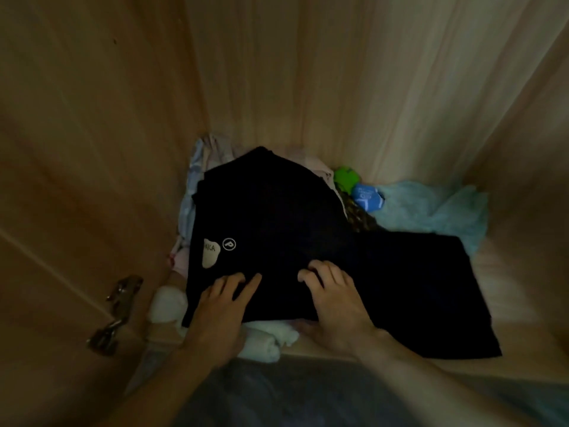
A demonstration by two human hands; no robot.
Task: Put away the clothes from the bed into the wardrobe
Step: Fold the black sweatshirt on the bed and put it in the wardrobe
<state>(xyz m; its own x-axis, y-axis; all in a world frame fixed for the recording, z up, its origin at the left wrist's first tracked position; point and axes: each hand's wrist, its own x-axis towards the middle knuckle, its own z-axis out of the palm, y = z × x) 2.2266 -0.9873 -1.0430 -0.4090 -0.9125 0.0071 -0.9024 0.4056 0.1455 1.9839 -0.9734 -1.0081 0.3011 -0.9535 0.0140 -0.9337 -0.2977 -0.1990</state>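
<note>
Nearest the lens, at the bottom of the frame, lies a dim grey-blue blur of cloth [308, 396], too dark and soft to identify. Two bare forearms rise over it into the wardrobe [92, 118], whose pale wood walls fill the upper frame. The left hand [220, 306] lies flat on a black garment [292, 241], fingers straight and spread, gripping nothing. The right hand [334, 295] rests on the same garment just to the right, its fingertips curled into the fabric and its thumb tucked under the front edge, so it seems to be pinching the cloth, though the gloom makes this hard to confirm. The garment sits on the shelf [508, 272] in the centre of the frame, folded, with a white patch and a small ringed letter at its left; its right part spreads toward the lower right. Beneath it a pale patterned pile [197, 167] shows only at the left and top edges. White rolled cloth [166, 306] pokes out under its front edge, partly covered by the left hand. Right of centre, behind the garment, sit a green item [346, 178], a blue label [366, 197] and a light-blue towel [437, 208], all partly hidden. A metal hinge [115, 315] is at lower left.
</note>
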